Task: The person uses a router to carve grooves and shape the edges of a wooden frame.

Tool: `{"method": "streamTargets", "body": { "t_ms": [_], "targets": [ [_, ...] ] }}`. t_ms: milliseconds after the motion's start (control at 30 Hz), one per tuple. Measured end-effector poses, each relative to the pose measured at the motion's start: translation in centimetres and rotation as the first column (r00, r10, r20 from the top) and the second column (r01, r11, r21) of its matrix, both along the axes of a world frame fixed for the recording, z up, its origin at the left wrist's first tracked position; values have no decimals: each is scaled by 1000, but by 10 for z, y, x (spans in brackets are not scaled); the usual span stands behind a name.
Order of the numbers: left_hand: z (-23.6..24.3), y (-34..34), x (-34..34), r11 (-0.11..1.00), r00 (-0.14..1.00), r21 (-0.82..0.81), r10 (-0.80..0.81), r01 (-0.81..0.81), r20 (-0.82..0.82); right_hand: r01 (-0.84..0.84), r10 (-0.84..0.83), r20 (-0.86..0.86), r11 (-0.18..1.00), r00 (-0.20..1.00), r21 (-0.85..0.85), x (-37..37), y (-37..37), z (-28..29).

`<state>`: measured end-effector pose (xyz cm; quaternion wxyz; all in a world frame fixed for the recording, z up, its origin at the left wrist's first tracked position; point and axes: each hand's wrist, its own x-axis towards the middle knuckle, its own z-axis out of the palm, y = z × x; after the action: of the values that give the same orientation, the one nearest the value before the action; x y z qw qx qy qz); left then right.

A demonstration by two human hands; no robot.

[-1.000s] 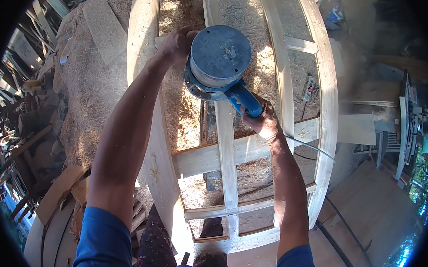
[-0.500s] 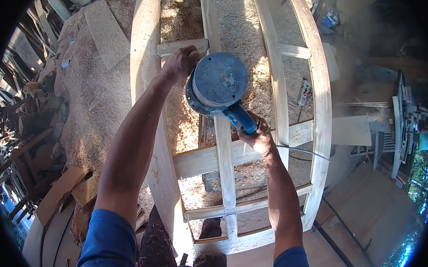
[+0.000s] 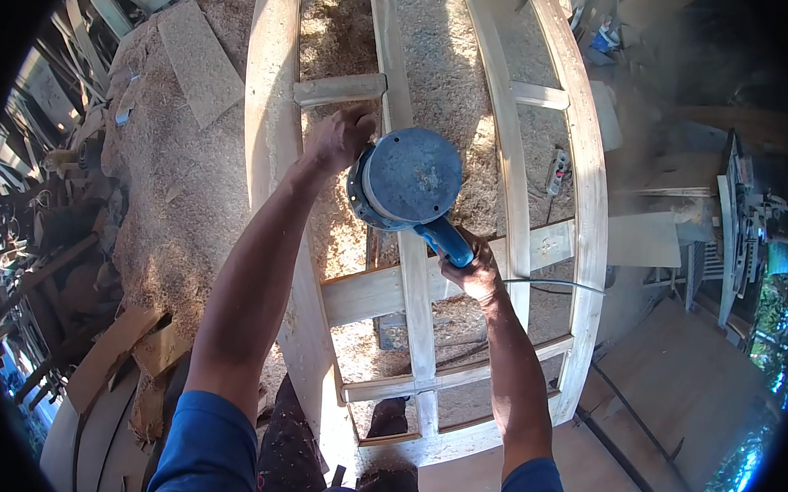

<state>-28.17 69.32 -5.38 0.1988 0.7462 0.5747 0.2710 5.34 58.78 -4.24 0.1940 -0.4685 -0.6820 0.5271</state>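
Note:
A corded power tool (image 3: 413,177) with a round grey housing and a blue handle is over a long slat of the pale wooden frame (image 3: 419,319). Its exact kind I cannot make out. My right hand (image 3: 475,270) is wrapped around the blue handle, at the near right of the housing. On the far left side, my left hand (image 3: 343,138) is closed against the housing's edge; whatever grip lies under its fingers is hidden. The tool's underside, where it meets the wood, is out of sight.
Shavings (image 3: 178,208) cover the ground around and under the frame. A power cable (image 3: 557,283) runs rightward across the frame. A power strip (image 3: 558,170) lies between its right rails. Wood offcuts (image 3: 116,356) are piled at left; boards (image 3: 672,385) lie at right.
Both hands have brought the tool a short way toward me and slightly right. The crosspiece beyond my left hand now shows more fully. Both hands keep their hold.

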Motion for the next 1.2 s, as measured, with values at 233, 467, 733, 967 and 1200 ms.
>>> {"method": "streamTargets", "body": {
  "t_ms": [233, 467, 733, 967, 1200],
  "targets": [
    [-7, -35, 11, 981, 991, -166, 110, -97, 73, 64, -95, -105, 961, 990, -270, 5, -32, 10],
    [7, -71, 31, 998, 994, -61, 11, -4, 108, 1, -1, 3, 1000, 1000, -24, 16, -60, 25],
    [7, -19, 8, 998, 996, 70, -10, 4, 85, 10, -10, 24, 1000, 1000, 14, 2, -15, 4],
    [-3, 47, -17, 976, 999, 214, -38, 30, 35, -96, 61, 105, 922, 993, 375, -22, 55, -6],
    [-1, 79, -46, 970, 994, 244, -28, 2, 105, 53, -55, 66, 998, 996, 23, -61, 91, 15]
  ]
}}
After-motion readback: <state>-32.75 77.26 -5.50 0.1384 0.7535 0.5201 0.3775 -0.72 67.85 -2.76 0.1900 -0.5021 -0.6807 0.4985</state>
